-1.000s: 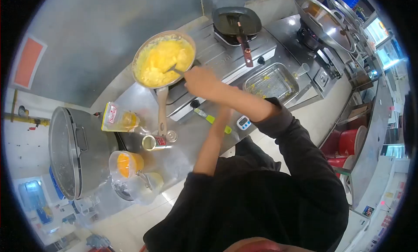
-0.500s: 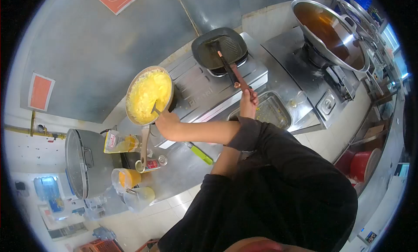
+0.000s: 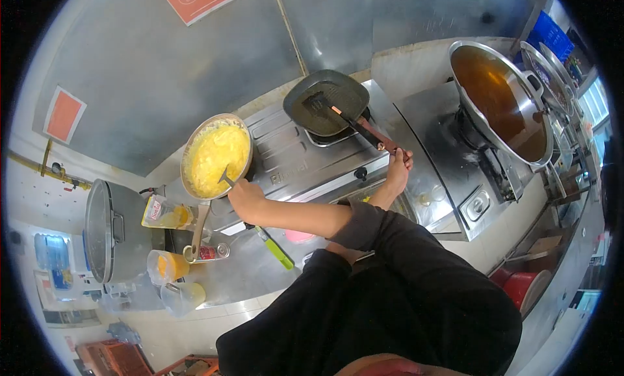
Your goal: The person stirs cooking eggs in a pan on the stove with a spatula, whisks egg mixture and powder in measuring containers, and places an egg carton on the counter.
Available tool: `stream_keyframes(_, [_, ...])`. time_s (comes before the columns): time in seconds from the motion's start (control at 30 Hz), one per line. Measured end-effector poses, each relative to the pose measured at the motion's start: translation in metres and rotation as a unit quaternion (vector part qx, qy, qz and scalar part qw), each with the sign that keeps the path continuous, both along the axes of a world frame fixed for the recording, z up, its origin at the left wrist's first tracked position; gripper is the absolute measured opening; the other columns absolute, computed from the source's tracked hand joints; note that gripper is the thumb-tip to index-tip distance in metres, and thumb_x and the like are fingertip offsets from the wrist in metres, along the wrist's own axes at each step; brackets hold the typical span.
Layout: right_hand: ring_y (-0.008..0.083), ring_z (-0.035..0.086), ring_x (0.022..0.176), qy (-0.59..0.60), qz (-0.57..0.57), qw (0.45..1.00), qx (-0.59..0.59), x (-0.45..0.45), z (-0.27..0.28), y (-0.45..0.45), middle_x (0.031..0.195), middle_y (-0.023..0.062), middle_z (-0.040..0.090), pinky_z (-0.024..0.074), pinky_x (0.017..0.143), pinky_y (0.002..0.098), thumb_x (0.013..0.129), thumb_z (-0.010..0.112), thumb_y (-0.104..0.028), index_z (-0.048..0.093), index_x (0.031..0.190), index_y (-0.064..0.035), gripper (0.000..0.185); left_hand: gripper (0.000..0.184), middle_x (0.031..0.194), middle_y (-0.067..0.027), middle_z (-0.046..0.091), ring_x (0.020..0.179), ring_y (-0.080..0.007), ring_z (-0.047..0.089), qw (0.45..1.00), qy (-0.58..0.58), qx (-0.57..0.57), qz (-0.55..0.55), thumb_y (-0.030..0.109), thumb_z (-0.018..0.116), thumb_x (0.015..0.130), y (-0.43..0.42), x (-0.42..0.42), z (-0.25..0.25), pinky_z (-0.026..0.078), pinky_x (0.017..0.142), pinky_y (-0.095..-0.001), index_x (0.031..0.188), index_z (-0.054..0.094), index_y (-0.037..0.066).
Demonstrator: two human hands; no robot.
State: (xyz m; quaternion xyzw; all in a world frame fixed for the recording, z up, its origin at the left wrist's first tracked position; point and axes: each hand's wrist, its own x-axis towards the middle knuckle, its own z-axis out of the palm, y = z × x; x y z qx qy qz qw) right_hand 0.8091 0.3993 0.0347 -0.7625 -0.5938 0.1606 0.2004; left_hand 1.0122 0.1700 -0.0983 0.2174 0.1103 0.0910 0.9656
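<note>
My arms are crossed, the right forearm passing over the left. My right hand is closed around a spatula, whose head sits in the thick yellow mixture inside a round pan. At the right, my left hand grips the reddish-brown handle of a square black grill pan on a burner. A black utensil lies in that pan, its handle alongside the pan's own; whether my fingers also touch it I cannot tell.
A large wok of brown liquid stands on the right-hand stove. Near the pan are a food pouch, a small can, plastic jugs and a green-handled tool. A big grey pot stands at the left.
My view has tilted, so the stove and pans appear lower. My left hand and the grill pan's handle have swung slightly right. The spatula stays in the yellow mixture, whose surface has shifted.
</note>
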Motion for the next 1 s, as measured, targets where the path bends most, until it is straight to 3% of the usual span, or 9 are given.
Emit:
stream_keyframes(0.33, [0.0283,0.066,0.090,-0.027,0.004,0.999,0.017,0.001,0.008,-0.005,0.093,0.0167,0.067,0.0558,0.068,0.0365,0.073,0.063,-0.006,0.070,0.087,-0.0019,0.016,0.019,0.087,-0.0026,0.052,0.068,-0.0108,0.044,0.999,-0.028,-0.006,-0.029,0.030,0.039,0.101,-0.001,0.019,0.006,0.035,0.062,-0.0258,0.095,0.041,0.011])
stream_keyframes(0.5, [0.0345,0.067,0.084,0.008,-0.001,0.998,0.055,0.018,0.002,-0.005,0.086,0.0216,0.066,0.0546,0.070,0.0428,0.074,0.059,-0.007,0.069,0.085,0.0015,0.017,0.038,0.095,-0.0036,0.057,0.088,-0.0156,0.057,0.982,0.146,0.039,-0.113,0.035,0.049,0.097,0.010,-0.029,0.031,0.040,0.068,-0.0270,0.123,0.046,0.008])
stream_keyframes(0.57, [0.0362,0.066,0.084,0.003,0.024,0.999,0.049,0.041,0.026,-0.012,0.086,0.0222,0.067,0.0534,0.073,0.0446,0.074,0.058,-0.009,0.069,0.084,0.0018,0.018,0.049,0.104,-0.0064,0.055,0.094,-0.0178,0.056,0.957,0.038,0.234,-0.168,0.036,0.051,0.095,0.028,-0.062,-0.033,0.043,0.079,-0.0318,0.132,0.041,0.006])
stream_keyframes(0.67, [0.0401,0.065,0.075,-0.008,0.061,0.996,0.060,0.061,0.079,-0.027,0.075,0.0248,0.064,0.0519,0.071,0.0480,0.072,0.057,-0.010,0.068,0.081,0.0019,0.019,0.037,0.117,-0.0087,0.056,0.106,-0.0187,0.054,0.912,0.013,0.347,-0.219,0.017,0.049,0.094,0.091,-0.180,-0.012,0.044,0.090,-0.0331,0.128,0.047,0.003])
stream_keyframes(0.73, [0.0413,0.064,0.078,-0.015,0.086,0.995,0.040,0.075,0.090,-0.020,0.078,0.0264,0.064,0.0514,0.074,0.0475,0.071,0.056,-0.010,0.068,0.082,0.0014,0.020,0.032,0.119,-0.0092,0.057,0.106,-0.0184,0.055,0.884,0.026,0.459,-0.087,0.010,0.048,0.094,0.132,-0.254,0.014,0.046,0.089,-0.0320,0.125,0.051,0.002])
stream_keyframes(0.83, [0.0422,0.064,0.081,-0.023,0.105,0.994,-0.034,0.072,0.111,-0.023,0.080,0.0282,0.063,0.0509,0.077,0.0463,0.072,0.055,-0.009,0.068,0.083,0.0022,0.021,0.025,0.102,-0.0060,0.063,0.090,-0.0161,0.058,0.801,0.218,0.540,0.142,0.019,0.048,0.096,0.181,-0.348,0.061,0.047,0.080,-0.0328,0.109,0.058,0.001])
stream_keyframes(0.9, [0.0396,0.065,0.085,-0.044,0.076,0.994,-0.066,0.064,0.097,-0.021,0.088,0.0276,0.065,0.0522,0.076,0.0448,0.071,0.058,-0.008,0.066,0.085,0.0063,0.022,0.028,0.102,-0.0122,0.060,0.094,-0.0239,0.057,0.560,0.304,0.719,0.276,0.015,0.058,0.088,0.224,-0.386,0.102,0.044,0.078,-0.0369,0.114,0.057,0.004])
stream_keyframes(0.97, [0.0399,0.065,0.084,-0.056,0.039,0.997,-0.027,0.051,0.070,-0.015,0.087,0.0278,0.064,0.0523,0.075,0.0450,0.071,0.058,-0.008,0.066,0.085,0.0066,0.022,0.041,0.117,-0.0133,0.052,0.108,-0.0293,0.050,0.235,0.431,0.822,0.289,0.019,0.064,0.083,0.265,-0.416,0.114,0.036,0.093,-0.0457,0.120,0.050,0.006])
stream_keyframes(1.0, [0.0402,0.065,0.084,-0.065,-0.004,0.998,0.011,0.043,0.057,-0.012,0.087,0.0280,0.064,0.0524,0.075,0.0452,0.072,0.057,-0.007,0.066,0.084,0.0069,0.021,0.041,0.117,-0.0133,0.052,0.108,-0.0293,0.050,0.237,0.435,0.819,0.291,0.019,0.064,0.083,0.283,-0.427,0.112,0.036,0.093,-0.0457,0.120,0.050,0.006])
